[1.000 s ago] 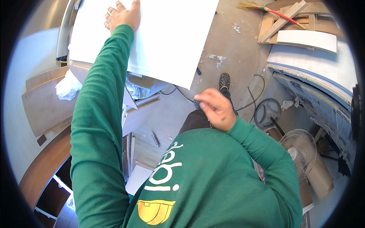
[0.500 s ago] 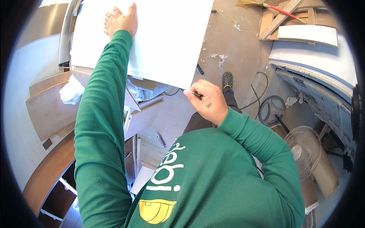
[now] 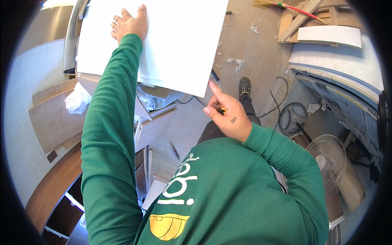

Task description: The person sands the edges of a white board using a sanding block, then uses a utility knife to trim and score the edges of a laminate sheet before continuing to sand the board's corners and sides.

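Observation:
A large white panel (image 3: 179, 45) stretches across the upper middle. My left hand (image 3: 130, 25) lies on it with fingers spread, holding nothing. Just off the panel's near right corner is my right hand (image 3: 228, 112), its index finger stretched toward the panel's right edge. Inside that hand's curled fingers sits a small black-and-yellow tool (image 3: 223, 110), mostly hidden, so its kind cannot be made out. Whether the fingertip touches the panel edge is unclear.
Below the panel are a clear plastic wrapping (image 3: 153, 98) and a white bag (image 3: 77, 99). A standing fan (image 3: 326, 161) is at the right, near a black cable (image 3: 286, 87). A red-handled broom (image 3: 298, 9) lies at the far right. A dark slim tool (image 3: 174, 152) is on the floor.
My right hand has drawn slightly back and right from the panel corner, and its index finger has straightened out. My left hand stays in place on the panel.

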`<state>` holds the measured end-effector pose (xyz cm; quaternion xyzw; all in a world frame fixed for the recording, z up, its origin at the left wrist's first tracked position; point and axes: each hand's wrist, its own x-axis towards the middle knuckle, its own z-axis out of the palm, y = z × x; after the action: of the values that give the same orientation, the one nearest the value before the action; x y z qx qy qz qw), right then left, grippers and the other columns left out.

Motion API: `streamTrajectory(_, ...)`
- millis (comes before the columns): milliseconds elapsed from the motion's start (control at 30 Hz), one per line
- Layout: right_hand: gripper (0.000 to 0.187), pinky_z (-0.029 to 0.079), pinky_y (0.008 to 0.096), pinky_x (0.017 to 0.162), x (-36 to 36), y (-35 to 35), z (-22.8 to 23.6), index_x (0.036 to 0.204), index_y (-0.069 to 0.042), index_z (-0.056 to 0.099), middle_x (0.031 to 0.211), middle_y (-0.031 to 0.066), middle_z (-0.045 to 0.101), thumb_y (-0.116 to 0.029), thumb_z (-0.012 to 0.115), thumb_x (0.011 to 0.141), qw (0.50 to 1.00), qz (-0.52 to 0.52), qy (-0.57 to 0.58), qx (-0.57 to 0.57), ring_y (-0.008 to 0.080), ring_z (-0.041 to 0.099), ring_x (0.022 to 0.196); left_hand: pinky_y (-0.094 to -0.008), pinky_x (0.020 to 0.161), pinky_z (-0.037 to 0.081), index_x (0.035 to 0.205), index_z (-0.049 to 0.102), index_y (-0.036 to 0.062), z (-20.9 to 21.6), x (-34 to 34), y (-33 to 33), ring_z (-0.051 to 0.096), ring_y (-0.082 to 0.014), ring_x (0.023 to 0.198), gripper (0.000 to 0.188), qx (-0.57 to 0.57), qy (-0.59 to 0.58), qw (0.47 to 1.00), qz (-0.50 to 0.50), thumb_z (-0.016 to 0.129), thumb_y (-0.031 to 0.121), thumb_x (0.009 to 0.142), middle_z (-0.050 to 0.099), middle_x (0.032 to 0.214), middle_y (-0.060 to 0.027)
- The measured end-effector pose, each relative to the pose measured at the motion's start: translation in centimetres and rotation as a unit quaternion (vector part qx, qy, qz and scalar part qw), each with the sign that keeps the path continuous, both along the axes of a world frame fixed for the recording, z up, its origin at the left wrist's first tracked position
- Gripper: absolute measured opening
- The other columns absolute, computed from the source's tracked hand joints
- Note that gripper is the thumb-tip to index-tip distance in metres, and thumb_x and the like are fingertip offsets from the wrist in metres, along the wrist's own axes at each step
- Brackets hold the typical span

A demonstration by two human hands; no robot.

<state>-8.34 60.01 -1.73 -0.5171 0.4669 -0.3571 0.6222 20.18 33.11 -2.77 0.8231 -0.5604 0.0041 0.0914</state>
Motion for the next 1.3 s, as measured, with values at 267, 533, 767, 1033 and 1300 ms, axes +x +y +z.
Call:
streamTrajectory(267,0.088,0.055,0.037,0.072,0.1,2.0,1.4,0.16,0.004,0.016,0.087,0.012,0.067,-0.01,0.07,0.092,0.99,0.134,0.012,-0.054,0.0297,0.068,0.077,-0.0519,0.127,0.009,0.16,0.032,0.0092,0.4,-0.4,0.3,0.017,-0.0395,0.156,0.086,-0.003,0.012,1.0,-0.004,0.035,0.068,0.097,0.027,0.165,-0.0248)
streamTrajectory(533,0.058,0.055,0.0426,0.072,-0.4,2.2,1.5,0.143,0.001,0.048,0.088,0.0166,0.071,-0.013,0.07,0.091,0.984,0.172,0.003,-0.053,0.0334,0.07,0.077,-0.0506,0.128,0.006,0.161,0.029,0.0071,1.1,-0.6,0.7,0.011,-0.0395,0.158,0.084,0.014,0.026,1.0,-0.005,0.034,0.063,0.099,0.021,0.166,-0.0265)
streamTrajectory(767,0.014,0.057,0.0446,0.073,-1.9,-4.0,11.2,0.09,-0.001,0.067,0.081,0.0195,0.07,-0.014,0.067,0.083,0.846,0.32,0.33,-0.268,0.036,0.071,0.079,-0.0498,0.128,0.006,0.161,0.028,0.0058,1.2,-1.0,0.8,0.012,-0.0387,0.158,0.084,0.022,0.019,1.0,0.003,0.035,0.063,0.099,0.02,0.167,-0.0263)
streamTrajectory(1033,0.023,0.052,0.0357,0.06,-0.7,-7.2,26.8,0.088,0.001,0.063,0.074,0.0095,0.061,-0.019,0.066,0.077,0.809,0.307,0.261,-0.428,0.0238,0.065,0.07,-0.0515,0.127,0.009,0.16,0.031,0.0053,1.5,-1.1,0.6,0.016,-0.0392,0.157,0.082,0.048,-0.02,0.998,0.028,0.035,0.062,0.1,0.025,0.165,-0.0261)
streamTrajectory(1300,0.02,0.049,0.0324,0.06,-5.2,-8.8,27.4,0.088,-0.001,0.062,0.073,0.0056,0.058,-0.02,0.066,0.084,0.799,0.297,0.271,-0.447,0.0177,0.059,0.068,-0.048,0.127,0.01,0.161,0.026,0.0037,0.0,-2.0,-2.4,0.016,-0.0359,0.157,0.089,0.083,-0.056,0.995,-0.028,0.031,0.067,0.1,0.022,0.167,-0.0254)
